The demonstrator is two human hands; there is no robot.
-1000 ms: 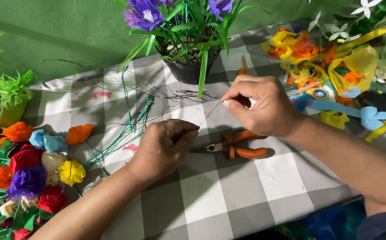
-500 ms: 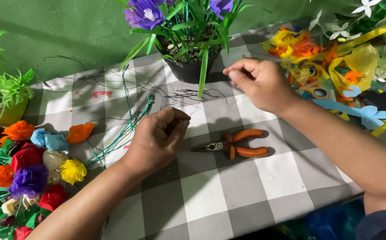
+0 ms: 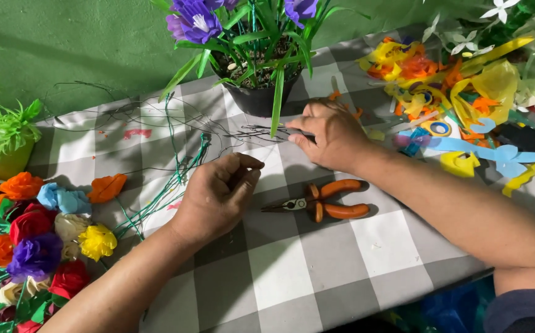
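1. You work at a table under a grey-and-white checked cloth [image 3: 292,283]; a green wall [image 3: 82,49] rises behind it at 12 o'clock.
2. Your left hand [image 3: 218,194] rests on the cloth near the centre, fingers curled shut with thumb and fingertips pinched together; what they grip is too thin to make out.
3. Your right hand [image 3: 329,132] lies at 1 o'clock from it, fingers bent and pinching the end of a thin dark wire [image 3: 261,131] that lies on the cloth.
4. The orange-handled pliers [image 3: 323,203] lie flat between your hands, just beside the left one at 3 o'clock, untouched.
5. A black pot of purple flowers [image 3: 258,92] stands at 12 o'clock, one long leaf hanging over the wire.
6. Green wire stems [image 3: 175,179] trail at 10 o'clock.
7. Paper flowers [image 3: 33,246] crowd 9 o'clock; coloured paper scraps [image 3: 458,98] pile at 2 o'clock.
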